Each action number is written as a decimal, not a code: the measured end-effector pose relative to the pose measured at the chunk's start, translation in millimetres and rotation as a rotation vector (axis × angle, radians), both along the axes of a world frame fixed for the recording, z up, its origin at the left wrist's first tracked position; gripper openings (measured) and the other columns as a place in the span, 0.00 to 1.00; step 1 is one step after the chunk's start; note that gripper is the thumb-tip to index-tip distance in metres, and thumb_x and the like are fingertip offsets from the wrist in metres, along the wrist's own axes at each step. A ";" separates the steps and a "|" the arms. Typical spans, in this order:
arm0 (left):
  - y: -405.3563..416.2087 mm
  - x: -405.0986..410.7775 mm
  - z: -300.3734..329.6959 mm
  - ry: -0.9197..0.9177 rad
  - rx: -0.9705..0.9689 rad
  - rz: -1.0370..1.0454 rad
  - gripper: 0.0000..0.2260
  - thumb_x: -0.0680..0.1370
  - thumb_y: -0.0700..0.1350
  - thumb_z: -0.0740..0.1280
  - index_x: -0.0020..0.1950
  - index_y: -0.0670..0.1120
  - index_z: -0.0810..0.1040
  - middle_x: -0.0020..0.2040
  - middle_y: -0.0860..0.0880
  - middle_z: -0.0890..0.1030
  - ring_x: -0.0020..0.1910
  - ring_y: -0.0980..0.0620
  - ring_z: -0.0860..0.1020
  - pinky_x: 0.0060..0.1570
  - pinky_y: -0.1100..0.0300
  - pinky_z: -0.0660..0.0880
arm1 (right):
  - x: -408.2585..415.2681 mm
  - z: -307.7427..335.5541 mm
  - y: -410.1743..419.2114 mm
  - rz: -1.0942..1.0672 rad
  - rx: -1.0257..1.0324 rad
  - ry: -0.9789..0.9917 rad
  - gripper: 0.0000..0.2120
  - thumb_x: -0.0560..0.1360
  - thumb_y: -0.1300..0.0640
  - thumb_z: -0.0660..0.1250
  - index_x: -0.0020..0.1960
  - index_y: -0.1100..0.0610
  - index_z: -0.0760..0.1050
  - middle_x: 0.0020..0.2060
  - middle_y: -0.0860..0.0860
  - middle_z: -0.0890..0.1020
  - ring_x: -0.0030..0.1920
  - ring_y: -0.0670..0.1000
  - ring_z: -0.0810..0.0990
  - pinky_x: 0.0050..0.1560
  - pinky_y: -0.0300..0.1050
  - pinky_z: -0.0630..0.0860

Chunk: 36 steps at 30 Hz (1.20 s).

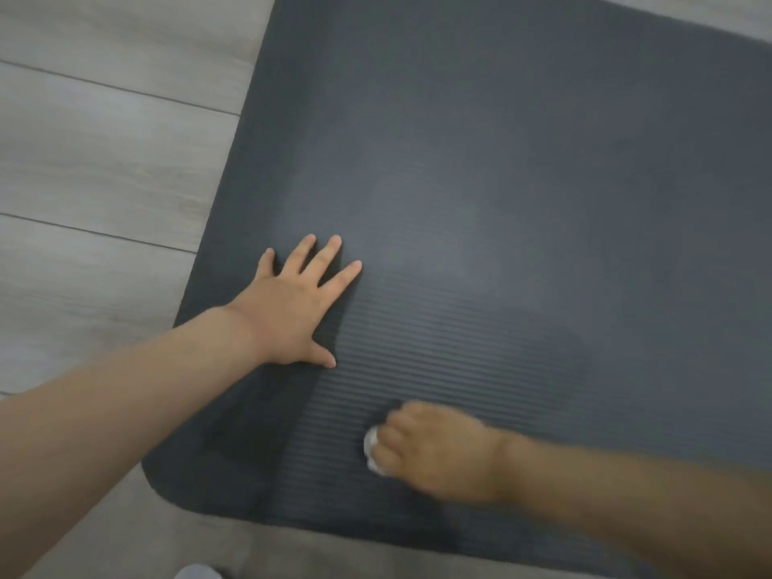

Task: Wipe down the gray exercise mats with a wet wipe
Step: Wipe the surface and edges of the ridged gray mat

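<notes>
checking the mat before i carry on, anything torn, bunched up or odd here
Nothing stands out. The gray mat lies flat on the wood floor with no tears showing. The left hand presses flat on it; the right hand, blurred, grips a wet wipe.

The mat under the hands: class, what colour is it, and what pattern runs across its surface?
The mat is dark gray with fine parallel ridges, clearest in the head view near the hands.

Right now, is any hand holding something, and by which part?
The right hand grips a bunched white wet wipe; only its edge shows past the fingers. The left hand rests flat on the gray mat, holding nothing.
</notes>
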<state>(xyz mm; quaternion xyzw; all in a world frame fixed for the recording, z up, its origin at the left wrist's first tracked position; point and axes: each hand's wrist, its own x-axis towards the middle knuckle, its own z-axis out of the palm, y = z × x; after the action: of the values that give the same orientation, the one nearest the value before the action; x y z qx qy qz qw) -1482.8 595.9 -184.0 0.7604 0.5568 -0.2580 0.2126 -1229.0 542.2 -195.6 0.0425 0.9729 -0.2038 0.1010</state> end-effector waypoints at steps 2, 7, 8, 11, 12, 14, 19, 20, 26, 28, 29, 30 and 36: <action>-1.1 3.6 -4.1 -0.006 -0.012 0.022 0.58 0.67 0.73 0.67 0.76 0.56 0.27 0.77 0.47 0.28 0.78 0.41 0.33 0.74 0.32 0.48 | -17.6 6.4 88.5 -0.164 0.090 0.143 0.07 0.71 0.58 0.63 0.44 0.53 0.79 0.37 0.48 0.82 0.37 0.51 0.80 0.39 0.42 0.72; -0.3 6.4 -4.4 -0.015 -0.016 0.090 0.60 0.64 0.72 0.71 0.78 0.57 0.31 0.78 0.49 0.30 0.78 0.43 0.33 0.73 0.32 0.47 | -11.8 7.6 257.5 -1.158 0.324 -0.083 0.11 0.74 0.61 0.63 0.56 0.61 0.72 0.54 0.61 0.79 0.56 0.63 0.77 0.52 0.51 0.71; 0.8 7.7 -4.0 -0.005 -0.019 0.091 0.60 0.64 0.72 0.71 0.78 0.57 0.31 0.78 0.49 0.30 0.78 0.42 0.33 0.73 0.31 0.47 | -15.5 5.3 259.5 -1.327 0.287 -0.109 0.13 0.75 0.60 0.63 0.58 0.62 0.70 0.56 0.62 0.77 0.57 0.63 0.75 0.53 0.52 0.70; 1.6 10.5 -2.2 0.005 -0.041 0.108 0.60 0.64 0.71 0.72 0.78 0.56 0.32 0.78 0.49 0.29 0.78 0.42 0.33 0.73 0.31 0.48 | -36.8 -7.6 190.0 -1.227 0.145 0.049 0.11 0.73 0.59 0.63 0.55 0.62 0.71 0.52 0.61 0.78 0.52 0.63 0.77 0.48 0.52 0.72; 1.6 11.0 -2.6 0.007 -0.042 0.117 0.60 0.64 0.70 0.73 0.78 0.56 0.32 0.77 0.49 0.29 0.78 0.43 0.33 0.73 0.31 0.48 | -37.4 -9.4 145.2 -1.072 0.100 0.130 0.10 0.71 0.60 0.65 0.52 0.60 0.72 0.47 0.60 0.79 0.48 0.63 0.78 0.45 0.51 0.73; 2.3 12.5 -3.3 0.025 -0.035 0.119 0.60 0.63 0.70 0.73 0.79 0.56 0.33 0.77 0.49 0.30 0.78 0.42 0.33 0.73 0.31 0.49 | -24.5 3.2 45.3 -0.687 -0.012 0.154 0.10 0.66 0.58 0.69 0.47 0.56 0.74 0.40 0.54 0.80 0.40 0.57 0.79 0.39 0.46 0.73; 3.2 14.2 -4.3 0.034 -0.031 0.118 0.60 0.63 0.71 0.73 0.78 0.56 0.33 0.77 0.48 0.30 0.78 0.42 0.34 0.73 0.32 0.50 | 33.9 -0.4 -70.1 0.030 -0.065 -0.117 0.03 0.78 0.55 0.61 0.51 0.52 0.72 0.40 0.44 0.80 0.39 0.46 0.77 0.44 0.41 0.73; 3.3 13.9 -4.0 0.033 -0.033 0.121 0.60 0.63 0.70 0.73 0.78 0.57 0.33 0.77 0.48 0.30 0.78 0.42 0.34 0.73 0.32 0.50 | 29.4 -1.3 -50.3 0.019 -0.094 -0.074 0.02 0.78 0.55 0.63 0.49 0.52 0.73 0.40 0.45 0.81 0.39 0.48 0.78 0.44 0.43 0.74; 5.3 15.5 0.2 0.053 -0.055 0.114 0.60 0.63 0.70 0.73 0.79 0.56 0.34 0.78 0.49 0.31 0.78 0.42 0.34 0.73 0.32 0.51 | 5.6 12.2 198.8 -0.828 0.295 0.051 0.09 0.72 0.60 0.68 0.52 0.57 0.77 0.49 0.57 0.83 0.51 0.60 0.80 0.49 0.47 0.74; 6.4 18.1 2.2 0.069 -0.067 0.112 0.60 0.64 0.70 0.73 0.79 0.56 0.34 0.78 0.48 0.31 0.78 0.41 0.35 0.73 0.31 0.51 | 33.3 10.6 255.0 -1.317 0.330 -0.113 0.14 0.76 0.55 0.64 0.58 0.61 0.72 0.56 0.61 0.79 0.57 0.63 0.77 0.54 0.52 0.72; 7.1 18.7 2.7 0.070 -0.070 0.115 0.60 0.64 0.70 0.73 0.79 0.55 0.34 0.78 0.47 0.30 0.78 0.41 0.35 0.73 0.31 0.51 | 41.8 8.8 262.9 -1.487 0.267 -0.147 0.15 0.76 0.54 0.62 0.59 0.62 0.70 0.56 0.62 0.78 0.57 0.64 0.76 0.54 0.53 0.72; 7.2 18.8 3.3 0.070 -0.073 0.118 0.60 0.64 0.69 0.74 0.79 0.55 0.34 0.78 0.47 0.30 0.78 0.41 0.34 0.73 0.31 0.51 | 42.4 5.9 259.2 -1.546 0.209 -0.108 0.15 0.76 0.54 0.62 0.58 0.63 0.70 0.55 0.63 0.78 0.56 0.65 0.76 0.52 0.54 0.72; 7.3 19.1 3.6 0.057 -0.075 0.132 0.60 0.63 0.69 0.75 0.79 0.56 0.35 0.78 0.48 0.31 0.78 0.41 0.34 0.73 0.31 0.51 | 39.5 20.3 44.9 -0.552 -0.012 0.160 0.08 0.67 0.57 0.65 0.45 0.49 0.73 0.35 0.51 0.80 0.35 0.54 0.79 0.35 0.44 0.76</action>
<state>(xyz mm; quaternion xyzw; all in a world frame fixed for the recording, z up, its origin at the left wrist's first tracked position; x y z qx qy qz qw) -1463.7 603.2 -180.4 0.7060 0.6014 -0.2855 0.2416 -1189.5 587.1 -175.2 0.2890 0.9281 -0.2322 -0.0352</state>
